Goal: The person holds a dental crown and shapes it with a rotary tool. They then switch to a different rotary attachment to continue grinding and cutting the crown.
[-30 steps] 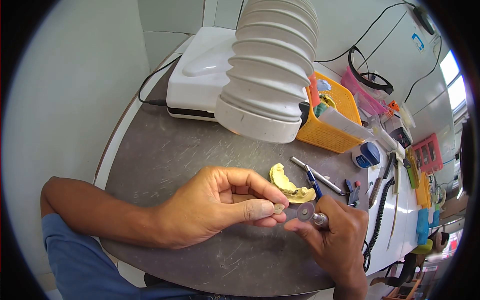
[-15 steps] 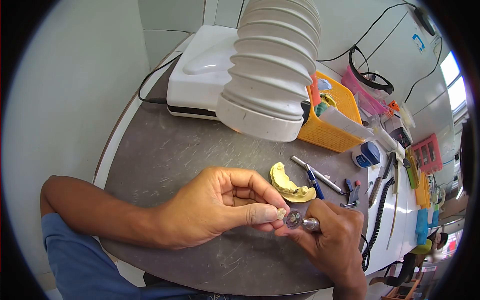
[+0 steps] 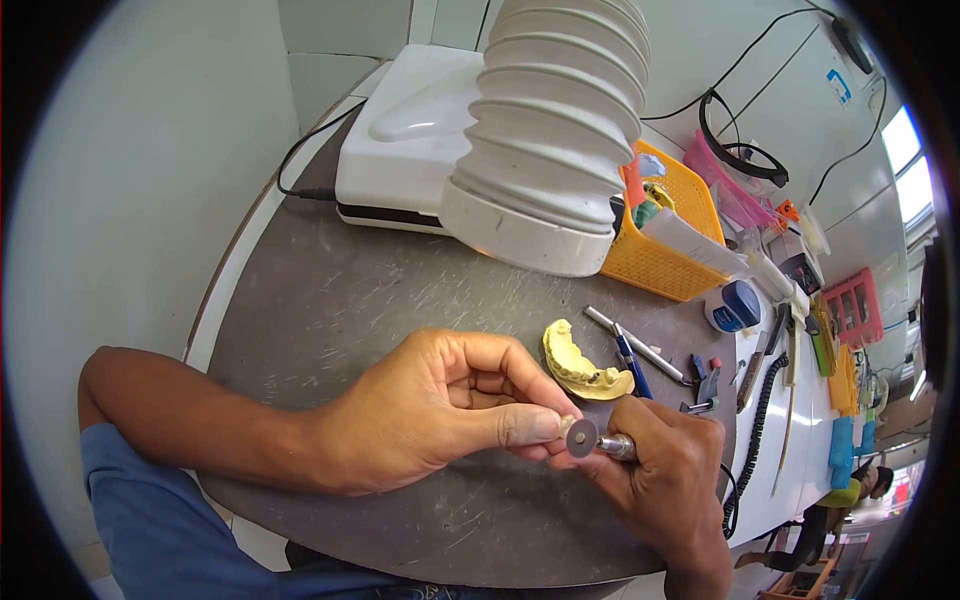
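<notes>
My left hand (image 3: pixel 425 425) pinches a small cream tooth-shaped piece (image 3: pixel 567 423) between thumb and fingertips, low over the bench. A handpiece (image 3: pixel 618 447) with a metal nose is gripped in my right hand (image 3: pixel 662 470). The round grey cutting disc (image 3: pixel 582 438) on its tip overlaps the tooth piece and hides part of it. The fingertips of both hands are close together there. Just beyond them lies a yellow plaster dental model (image 3: pixel 580 372), curved like a jaw. A blue pen (image 3: pixel 632 362) and a white pen-like stick (image 3: pixel 640 345) lie beside the model.
A white ribbed suction hose (image 3: pixel 555 130) hangs over the bench (image 3: pixel 330 290), in front of a white machine (image 3: pixel 405 150). Behind it stands a yellow basket (image 3: pixel 665 270) with models and paper. A blue-lidded jar (image 3: pixel 735 306), small tools and a coiled black cord (image 3: pixel 765 420) lie on the right.
The disc has moved slightly left, over the tooth piece. Its patterned face now looks an even grey. My left hand keeps its pinch, and the view has shifted a little.
</notes>
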A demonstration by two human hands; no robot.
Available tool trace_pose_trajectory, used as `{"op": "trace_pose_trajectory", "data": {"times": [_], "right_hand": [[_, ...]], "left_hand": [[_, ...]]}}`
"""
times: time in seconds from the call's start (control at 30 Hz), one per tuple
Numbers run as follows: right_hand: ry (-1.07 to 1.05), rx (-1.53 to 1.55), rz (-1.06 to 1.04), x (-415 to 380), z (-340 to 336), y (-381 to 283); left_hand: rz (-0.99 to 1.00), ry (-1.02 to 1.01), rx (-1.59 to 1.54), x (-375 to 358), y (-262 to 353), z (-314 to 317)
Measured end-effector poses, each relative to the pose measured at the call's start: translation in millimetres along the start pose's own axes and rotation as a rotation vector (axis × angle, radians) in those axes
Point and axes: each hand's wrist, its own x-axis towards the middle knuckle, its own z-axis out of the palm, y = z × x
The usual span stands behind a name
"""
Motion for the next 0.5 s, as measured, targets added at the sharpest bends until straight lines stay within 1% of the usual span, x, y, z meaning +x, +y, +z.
{"op": "trace_pose_trajectory", "data": {"times": [0.43, 0.5], "right_hand": [[-0.001, 0.002, 0.007, -0.6, 1.5, 1.1], [0.008, -0.032, -0.033, -1.0, 2.8, 3.5]], "left_hand": [[0.001, -0.007, -0.011, -0.4, -0.6, 0.1], [-0.002, -0.006, -0.012, -0.3, -0.2, 0.5]]}}
